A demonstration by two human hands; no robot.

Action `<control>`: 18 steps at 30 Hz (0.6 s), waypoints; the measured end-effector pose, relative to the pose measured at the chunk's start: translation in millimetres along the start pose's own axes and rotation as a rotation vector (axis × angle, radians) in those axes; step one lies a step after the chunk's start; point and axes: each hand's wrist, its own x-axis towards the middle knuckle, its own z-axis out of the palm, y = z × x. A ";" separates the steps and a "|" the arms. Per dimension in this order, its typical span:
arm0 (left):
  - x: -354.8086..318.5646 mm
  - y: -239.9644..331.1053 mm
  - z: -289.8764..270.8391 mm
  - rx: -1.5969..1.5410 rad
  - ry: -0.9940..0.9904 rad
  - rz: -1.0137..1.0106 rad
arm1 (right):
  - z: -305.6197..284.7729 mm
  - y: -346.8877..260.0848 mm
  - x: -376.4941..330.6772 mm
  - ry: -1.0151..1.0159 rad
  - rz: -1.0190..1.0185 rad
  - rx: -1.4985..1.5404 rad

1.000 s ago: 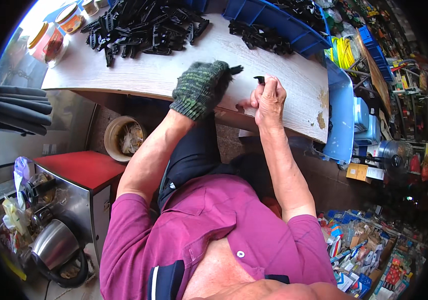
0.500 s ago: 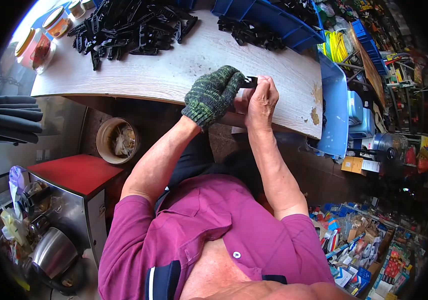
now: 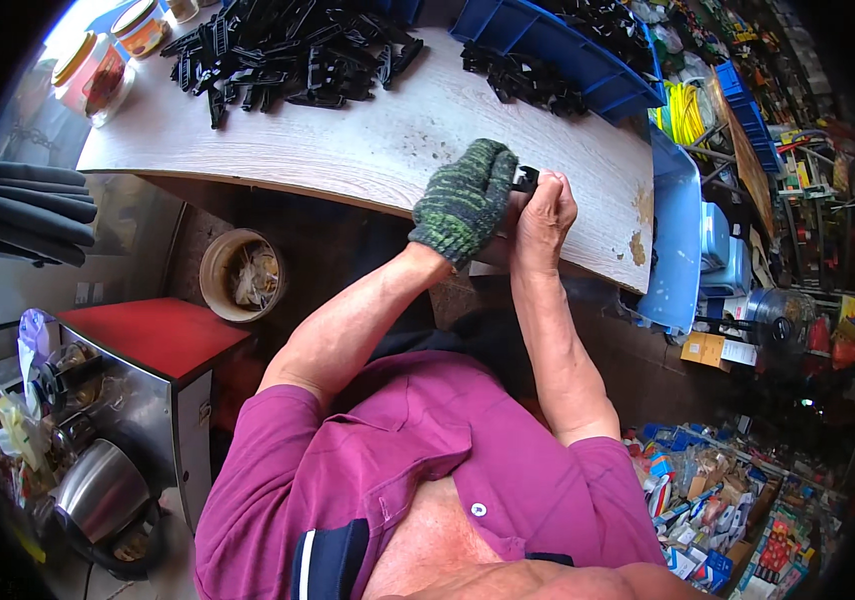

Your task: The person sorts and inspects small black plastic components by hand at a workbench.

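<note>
My left hand point(image 3: 465, 200), in a green and black knitted glove, is closed around one end of a small black plastic part point(image 3: 527, 178). Bare and also closed, my right hand point(image 3: 546, 218) pinches the part's other end. Both hands are close together above the table's front edge, and the fingers cover most of the part. At the back of the wood-grain table point(image 3: 348, 160) lies a large heap of black plastic parts point(image 3: 278, 55). A smaller pile of black parts point(image 3: 523, 78) rests farther right, in front of a blue plastic bin point(image 3: 568, 55).
Lidded jars point(image 3: 93, 80) stand at the table's far left. A light-blue tub point(image 3: 673, 230) adjoins its right end. Below the table is a round bucket point(image 3: 243, 275) with scraps. A red-topped cabinet point(image 3: 158, 335) and a steel kettle point(image 3: 103, 485) are at left; boxed goods point(image 3: 718, 500) crowd the lower right.
Both hands have shifted slightly right and closer together, so less of the black part shows between them. The whole view has also shifted a little.
</note>
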 end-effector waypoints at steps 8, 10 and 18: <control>7.8 6.4 -14.5 0.087 -0.090 -0.094 | 5.7 -6.1 -2.2 -0.015 -0.037 -0.040; 0.1 -2.9 8.2 0.361 0.082 0.267 | 5.0 -7.6 -1.7 -0.022 -0.024 -0.114; 1.4 11.1 -13.5 0.230 -0.140 0.135 | -15.1 15.2 13.7 -0.098 -0.226 -0.069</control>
